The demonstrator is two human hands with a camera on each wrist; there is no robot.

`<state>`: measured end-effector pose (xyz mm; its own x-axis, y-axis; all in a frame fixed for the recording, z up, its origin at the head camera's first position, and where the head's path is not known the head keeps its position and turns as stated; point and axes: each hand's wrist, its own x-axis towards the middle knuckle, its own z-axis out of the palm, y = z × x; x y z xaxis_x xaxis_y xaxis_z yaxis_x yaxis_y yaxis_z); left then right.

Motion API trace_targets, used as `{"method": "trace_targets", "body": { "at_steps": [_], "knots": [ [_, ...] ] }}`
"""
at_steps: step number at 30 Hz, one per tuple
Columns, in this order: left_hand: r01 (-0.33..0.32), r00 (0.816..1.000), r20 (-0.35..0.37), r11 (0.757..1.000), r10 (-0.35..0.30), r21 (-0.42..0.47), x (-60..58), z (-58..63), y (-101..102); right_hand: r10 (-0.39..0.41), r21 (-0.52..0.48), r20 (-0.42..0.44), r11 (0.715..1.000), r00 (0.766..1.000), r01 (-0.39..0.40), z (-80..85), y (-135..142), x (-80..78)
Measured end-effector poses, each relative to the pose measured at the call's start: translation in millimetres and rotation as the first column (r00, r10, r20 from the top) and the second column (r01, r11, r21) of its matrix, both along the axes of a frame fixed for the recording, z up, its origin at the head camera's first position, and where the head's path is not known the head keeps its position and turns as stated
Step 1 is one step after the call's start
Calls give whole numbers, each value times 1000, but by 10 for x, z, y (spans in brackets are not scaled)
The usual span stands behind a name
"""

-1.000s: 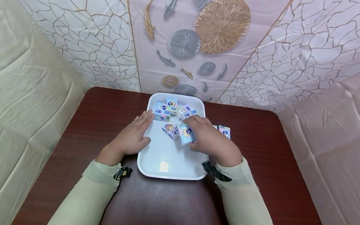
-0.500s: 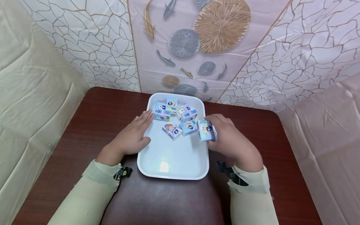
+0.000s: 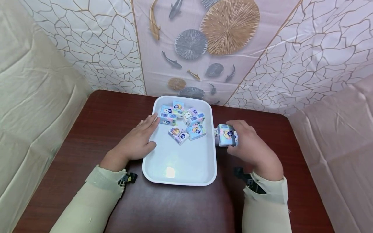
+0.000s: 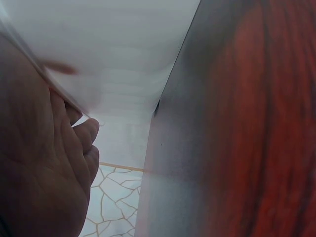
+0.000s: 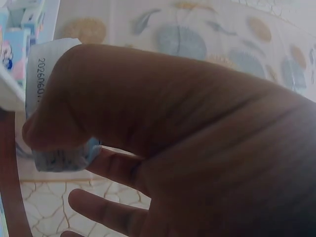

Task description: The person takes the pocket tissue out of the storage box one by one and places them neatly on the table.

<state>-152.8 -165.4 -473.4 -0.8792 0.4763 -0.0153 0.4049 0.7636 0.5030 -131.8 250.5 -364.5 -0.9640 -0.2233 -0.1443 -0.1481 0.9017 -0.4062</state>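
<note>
My right hand [image 3: 253, 149] grips a small pastel-blue tissue pack [image 3: 225, 135] with a cartoon print, just outside the right rim of a white tray [image 3: 180, 161]. In the right wrist view my thumb presses on the side of the pack [image 5: 42, 81], where a printed date shows. Beneath the held pack, another tissue pack [image 3: 216, 137] partly shows on the table. My left hand [image 3: 134, 144] rests along the tray's left rim with its fingers extended. Inside the tray lie several similar packs, among them a blue one [image 3: 196, 132] and a purple-white one [image 3: 178, 135].
More packs, including a blue one [image 3: 168, 119], cluster at the tray's far end. The dark red-brown wooden table [image 3: 87, 136] extends to both sides. A patterned cloth [image 3: 186, 74] hangs behind it.
My right hand has moved right with the blue tissue pack, from above the tray out past its right rim. My left hand has stayed at the left rim.
</note>
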Motion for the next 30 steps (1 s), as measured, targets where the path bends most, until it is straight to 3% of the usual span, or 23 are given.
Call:
{"method": "trace_targets", "body": {
  "at_steps": [13, 30],
  "knots": [
    [-6, 1000, 3, 1000, 6, -6, -3, -9, 6, -40, 8, 15, 999, 999, 40, -35, 325, -117],
    [-4, 1000, 6, 1000, 4, 7, -4, -12, 1, -94, 28, 61, 995, 994, 92, -320, 755, -198]
  ]
}}
